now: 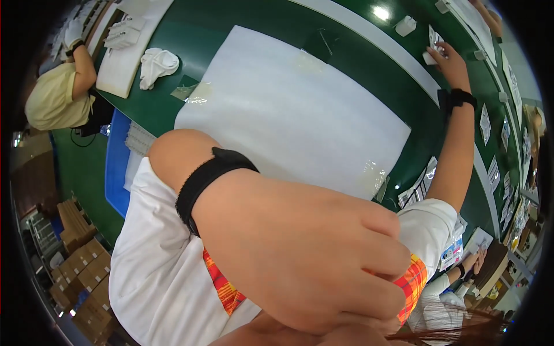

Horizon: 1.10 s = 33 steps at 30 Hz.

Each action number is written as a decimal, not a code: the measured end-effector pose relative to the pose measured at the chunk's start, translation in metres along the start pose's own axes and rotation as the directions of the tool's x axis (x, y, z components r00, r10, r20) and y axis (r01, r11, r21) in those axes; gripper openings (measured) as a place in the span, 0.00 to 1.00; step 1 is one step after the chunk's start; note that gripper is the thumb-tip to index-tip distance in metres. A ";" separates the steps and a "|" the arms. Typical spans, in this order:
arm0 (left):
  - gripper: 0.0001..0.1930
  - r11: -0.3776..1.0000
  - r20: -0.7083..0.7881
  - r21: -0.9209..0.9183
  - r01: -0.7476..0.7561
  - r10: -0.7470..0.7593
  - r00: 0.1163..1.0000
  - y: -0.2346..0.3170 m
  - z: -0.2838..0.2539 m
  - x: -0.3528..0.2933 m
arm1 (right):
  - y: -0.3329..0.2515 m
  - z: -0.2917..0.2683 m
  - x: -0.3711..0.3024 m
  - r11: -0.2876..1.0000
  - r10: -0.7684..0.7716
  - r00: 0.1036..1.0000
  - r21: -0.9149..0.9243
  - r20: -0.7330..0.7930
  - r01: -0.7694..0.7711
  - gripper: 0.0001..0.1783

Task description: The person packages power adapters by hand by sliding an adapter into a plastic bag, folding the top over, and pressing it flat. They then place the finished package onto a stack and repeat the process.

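My left hand is raised close to the camera, with a black band round its wrist. Its fingers curl in toward my chest, and whatever they hold, if anything, is hidden. Far to the right, my right arm stretches out over the green table. There my right hand has its fingers closed on a small white packet with dark print. A small white block-like piece shows just below those fingers. Between my arms lies a white foam sheet, taped at its corners.
A crumpled white cloth lies left of the sheet. A blue bin stands by the table's left edge. A small white container and several flat packets lie along the right. Co-workers sit at left and lower right.
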<state>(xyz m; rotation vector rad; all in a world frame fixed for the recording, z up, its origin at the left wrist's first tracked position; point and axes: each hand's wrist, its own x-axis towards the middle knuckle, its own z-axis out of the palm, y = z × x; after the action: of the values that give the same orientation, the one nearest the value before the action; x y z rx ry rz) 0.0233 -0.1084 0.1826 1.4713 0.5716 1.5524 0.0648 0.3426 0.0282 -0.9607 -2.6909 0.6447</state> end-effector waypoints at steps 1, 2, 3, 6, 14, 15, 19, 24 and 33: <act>0.10 0.994 -0.044 -0.082 0.071 -0.075 0.996 0.005 -0.001 -0.003 | -0.006 0.005 0.005 0.994 -0.103 0.994 0.029 -0.034 0.104 0.26; 0.08 0.977 -0.084 -0.166 0.137 -0.152 0.985 0.009 -0.002 -0.006 | -0.010 0.009 0.008 0.994 -0.105 0.994 0.029 -0.036 0.106 0.26; 0.08 0.978 -0.086 -0.160 0.133 -0.148 0.985 0.013 -0.006 -0.009 | -0.014 0.014 0.014 0.986 -0.168 0.984 -0.023 -0.052 0.167 0.27; 0.10 0.540 0.213 0.792 -0.285 0.193 0.958 0.027 -0.021 -0.020 | -0.018 0.025 0.027 0.949 -0.297 0.952 -0.132 -0.069 0.286 0.28; 0.09 0.181 -0.153 0.979 0.097 0.328 0.932 0.058 -0.065 -0.127 | -0.043 0.020 0.045 0.946 -0.239 0.970 -0.214 0.044 0.243 0.27; 0.10 0.111 -0.389 0.921 0.373 0.224 0.893 0.053 -0.071 -0.146 | -0.054 0.023 0.047 0.947 -0.271 0.963 -0.173 0.013 0.269 0.27; 0.14 0.154 -0.676 0.729 0.667 0.012 0.737 -0.008 -0.071 -0.224 | -0.103 0.053 0.069 0.929 -0.369 0.928 -0.037 -0.046 0.368 0.26; 0.12 0.008 -0.585 0.807 0.591 0.152 0.797 -0.041 -0.070 -0.242 | -0.161 0.086 0.099 0.940 -0.340 0.940 -0.018 0.003 0.340 0.26; 0.10 -0.018 -0.537 0.824 0.566 0.289 0.792 -0.045 -0.071 -0.247 | -0.187 0.101 0.102 0.887 -0.430 0.901 -0.166 0.047 0.432 0.30</act>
<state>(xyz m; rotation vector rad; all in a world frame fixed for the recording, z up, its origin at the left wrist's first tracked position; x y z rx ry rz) -0.0576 -0.2756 -0.0011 1.6409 2.7211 1.2587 -0.1504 0.2454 0.0324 -0.3574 -2.8616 0.3260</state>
